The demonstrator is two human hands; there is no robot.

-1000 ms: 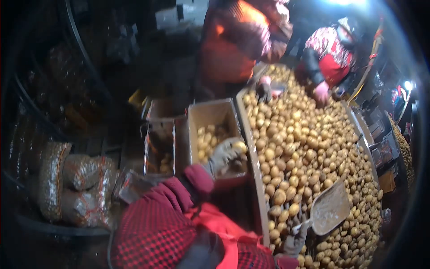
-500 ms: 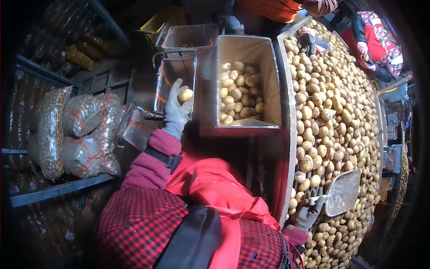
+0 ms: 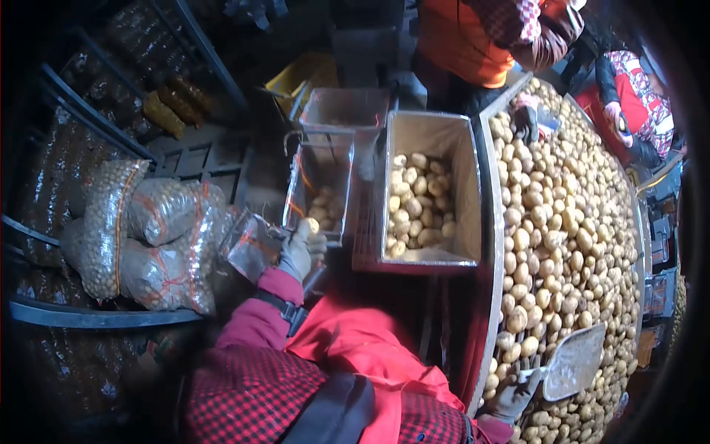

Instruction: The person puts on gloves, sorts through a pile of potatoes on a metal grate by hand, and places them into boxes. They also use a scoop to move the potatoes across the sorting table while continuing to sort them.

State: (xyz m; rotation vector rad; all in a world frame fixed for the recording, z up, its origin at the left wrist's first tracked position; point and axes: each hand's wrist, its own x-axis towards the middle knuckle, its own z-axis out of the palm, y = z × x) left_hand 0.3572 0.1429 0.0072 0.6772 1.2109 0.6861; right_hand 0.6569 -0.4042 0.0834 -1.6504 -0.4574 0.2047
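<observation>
My left hand (image 3: 299, 251), in a grey glove, is closed around a potato (image 3: 311, 224) whose top shows above the fingers. It is at the near edge of a narrow plastic-lined bin (image 3: 336, 157), where several potatoes lie at the bottom. My right hand (image 3: 510, 394), also gloved, grips the handle of a flat metal scoop (image 3: 575, 361). That scoop rests on a broad heap of potatoes (image 3: 551, 259) on the sorting table. Between my hands stands a deeper lined box (image 3: 473, 185), partly filled with potatoes.
Full clear bags of potatoes (image 3: 159, 237) are stacked at left behind a metal rail (image 3: 103, 317). A small lined bin (image 3: 251, 244) sits beside my left hand. A person in orange (image 3: 470, 44) stands at the far end; another person (image 3: 640, 103) is across the table.
The view has tilted, shifting everything lower in the picture. My left hand has drawn back to the near edge of the narrow bin, still with a potato. My right hand keeps the scoop.
</observation>
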